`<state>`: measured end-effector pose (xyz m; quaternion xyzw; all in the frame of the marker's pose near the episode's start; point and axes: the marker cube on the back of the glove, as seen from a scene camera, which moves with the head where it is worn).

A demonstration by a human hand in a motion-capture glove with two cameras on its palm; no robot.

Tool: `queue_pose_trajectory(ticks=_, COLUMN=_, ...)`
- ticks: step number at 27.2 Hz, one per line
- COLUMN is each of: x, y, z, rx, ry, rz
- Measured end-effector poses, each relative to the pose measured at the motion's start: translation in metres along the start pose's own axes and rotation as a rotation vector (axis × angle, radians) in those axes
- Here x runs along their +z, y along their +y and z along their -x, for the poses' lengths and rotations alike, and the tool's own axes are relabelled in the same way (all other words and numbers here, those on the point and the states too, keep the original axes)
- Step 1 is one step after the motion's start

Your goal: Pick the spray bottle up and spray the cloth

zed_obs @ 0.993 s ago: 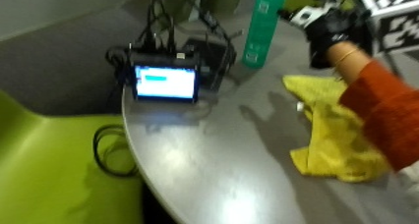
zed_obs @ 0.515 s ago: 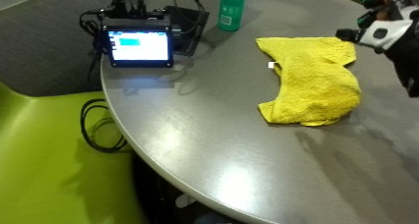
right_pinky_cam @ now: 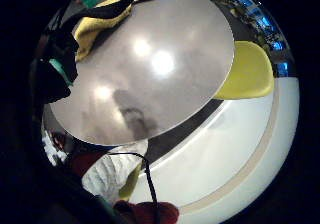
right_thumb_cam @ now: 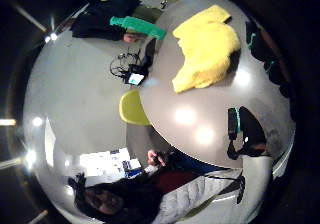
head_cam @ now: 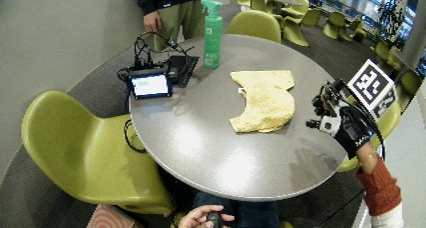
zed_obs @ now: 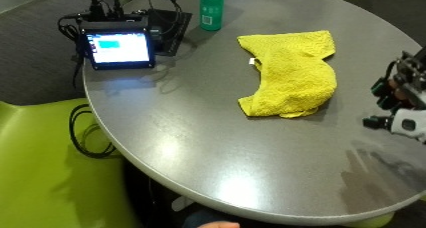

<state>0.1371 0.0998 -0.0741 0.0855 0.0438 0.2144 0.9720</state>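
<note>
The gloved right hand [head_cam: 351, 130] has drawn back from beside the green spray bottle [zed_obs: 212, 8] to the near edge of the surface [zed_obs: 200, 138], and it carries nothing; whether its fingers are straight or curled, I cannot tell. The bottle stands upright, untouched, well apart from the hand on the far side of the yellow cloth [zed_obs: 289, 73], which lies crumpled between them. The pick-up is not yet begun; reaching the bottle likely means crossing over the cloth.

Cloth [zed_obs: 291, 73] nubby terry; table [zed_obs: 200, 138] smooth, glossy; bottle [head_cam: 212, 34] probably plastic.
</note>
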Motion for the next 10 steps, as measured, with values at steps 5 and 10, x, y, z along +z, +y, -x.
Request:
queue_pose_trajectory(ticks=5, x=0.022, y=0.035, z=-0.008, rx=0.005, ry=0.116, rz=0.061)
queue_pose_trajectory(ticks=10, x=0.042, y=0.059, z=-0.016, rx=-0.004, ry=0.222, rz=0.119)
